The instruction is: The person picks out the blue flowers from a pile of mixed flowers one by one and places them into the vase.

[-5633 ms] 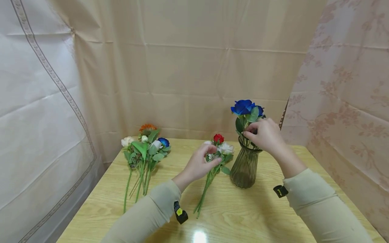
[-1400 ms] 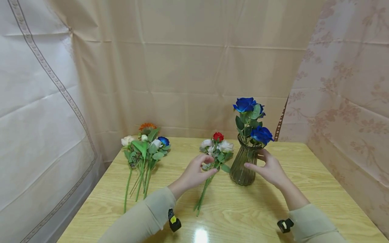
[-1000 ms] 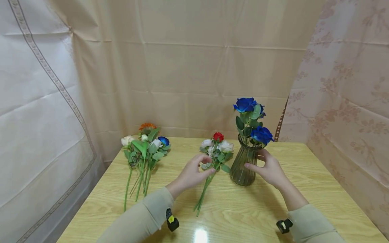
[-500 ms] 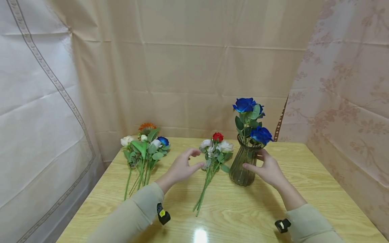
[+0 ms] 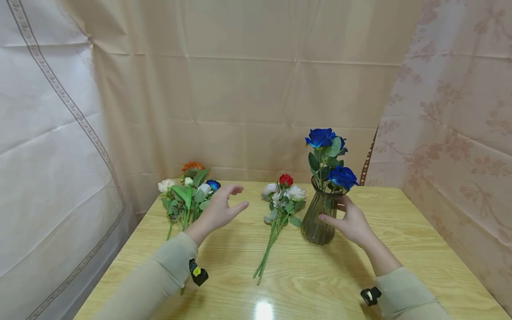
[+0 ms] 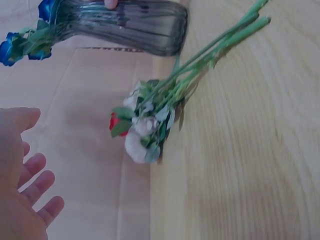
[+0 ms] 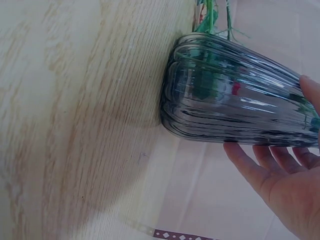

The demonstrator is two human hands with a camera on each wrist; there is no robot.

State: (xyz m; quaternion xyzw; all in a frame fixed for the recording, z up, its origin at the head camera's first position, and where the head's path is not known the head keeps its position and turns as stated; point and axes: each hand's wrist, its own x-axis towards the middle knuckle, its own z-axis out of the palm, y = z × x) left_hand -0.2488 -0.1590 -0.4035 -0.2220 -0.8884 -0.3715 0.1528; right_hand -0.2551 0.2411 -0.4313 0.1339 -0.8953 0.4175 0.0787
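Observation:
My right hand point(image 5: 352, 222) holds a ribbed, smoky glass vase point(image 5: 317, 224) standing on the table, thumb on the near side and fingers along the other side, as the right wrist view also shows. Blue roses point(image 5: 321, 138) with green leaves rise from its mouth; one blue rose point(image 5: 343, 177) leans low over the rim. My left hand point(image 5: 220, 209) is in the air with its fingers apart and loosely bent, holding nothing. Behind it lies a bunch with an orange flower point(image 5: 193, 168), a blue rose point(image 5: 213, 184) and white blooms, its stems partly hidden by the left forearm.
Between the hands, a second bunch with a red rose point(image 5: 286, 179) and white flowers point(image 5: 296, 192) lies on the wooden table point(image 5: 320, 284), stems toward the near edge. Beige cloth point(image 5: 248, 89) hangs behind; patterned cloth point(image 5: 460, 133) hangs on the right.
Earlier my right hand was at the flowers above the vase mouth; it now holds the vase's side. My left hand has moved left, from the middle bunch toward the left bunch.

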